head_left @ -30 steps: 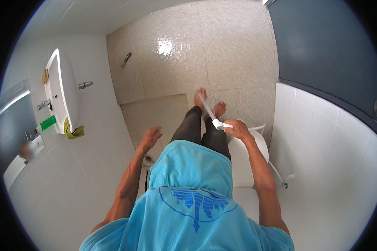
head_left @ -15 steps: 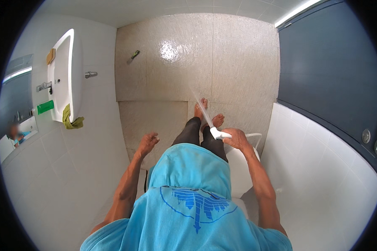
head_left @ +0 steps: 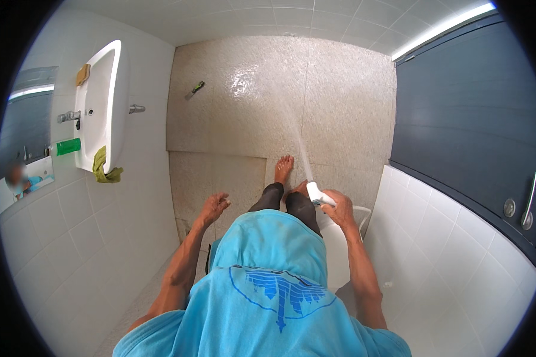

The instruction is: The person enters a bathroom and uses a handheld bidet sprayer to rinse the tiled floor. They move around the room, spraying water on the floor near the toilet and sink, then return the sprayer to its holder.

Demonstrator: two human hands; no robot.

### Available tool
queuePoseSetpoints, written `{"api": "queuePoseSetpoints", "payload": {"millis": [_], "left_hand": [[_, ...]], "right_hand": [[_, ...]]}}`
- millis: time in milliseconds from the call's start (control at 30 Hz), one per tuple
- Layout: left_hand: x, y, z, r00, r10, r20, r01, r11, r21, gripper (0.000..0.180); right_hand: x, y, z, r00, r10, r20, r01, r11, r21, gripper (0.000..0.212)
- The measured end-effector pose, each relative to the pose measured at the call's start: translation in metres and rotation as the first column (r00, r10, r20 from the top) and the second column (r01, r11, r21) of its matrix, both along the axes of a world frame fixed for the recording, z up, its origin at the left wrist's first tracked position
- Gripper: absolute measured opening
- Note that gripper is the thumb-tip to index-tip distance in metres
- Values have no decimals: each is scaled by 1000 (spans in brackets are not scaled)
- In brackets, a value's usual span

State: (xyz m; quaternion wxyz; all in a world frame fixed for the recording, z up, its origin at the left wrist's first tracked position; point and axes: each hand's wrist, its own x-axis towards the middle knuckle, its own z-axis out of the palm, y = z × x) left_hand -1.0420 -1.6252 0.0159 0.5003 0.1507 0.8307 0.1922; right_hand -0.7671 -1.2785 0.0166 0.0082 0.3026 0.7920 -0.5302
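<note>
My right hand [head_left: 338,208] is closed round a white handheld sprayer [head_left: 320,195], in front of my right thigh. From its head a jet of water [head_left: 302,147] shoots forward onto the wet floor [head_left: 238,113]. Part of a thin white hose [head_left: 364,212] shows beside my right wrist. My left hand [head_left: 214,208] hangs in the air left of my legs, its fingers loosely bent and apart, holding nothing. Below the sprayer my bare feet [head_left: 284,168] stand on the floor, the right one partly hidden.
A small tool with a green-and-black handle [head_left: 198,86] lies on the floor ahead. On the left wall are a white sink [head_left: 119,101], a green cloth [head_left: 104,166] over its rim, and a green container [head_left: 68,146]. A dark door [head_left: 464,113] stands right.
The sprayer has tilted, so its jet points more straight ahead and reaches farther across the floor. My view has shifted slightly; my left hand stays about where it was.
</note>
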Motion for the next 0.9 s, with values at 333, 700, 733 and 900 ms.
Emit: {"api": "queuePoseSetpoints", "payload": {"millis": [333, 700, 733, 900], "left_hand": [[-12, 12, 14, 995, -71, 70, 78, 992, -98, 41], [-19, 17, 17, 996, -50, 80, 56, 995, -79, 41], [-20, 16, 17, 996, -31, 89, 37, 997, -69, 40], [-23, 4, 5, 998, -50, -24, 51, 997, 55, 39]], "right_hand": [[-10, 6, 33, 996, -35, -85, 32, 999, -39, 45], [-36, 23, 76, 988, -113, -109, 81, 962, -262, 54], [-39, 23, 80, 987, -124, -102, 90, 953, -291, 55], [-38, 37, 78, 966, -237, -100, 187, 913, -363, 60]]}}
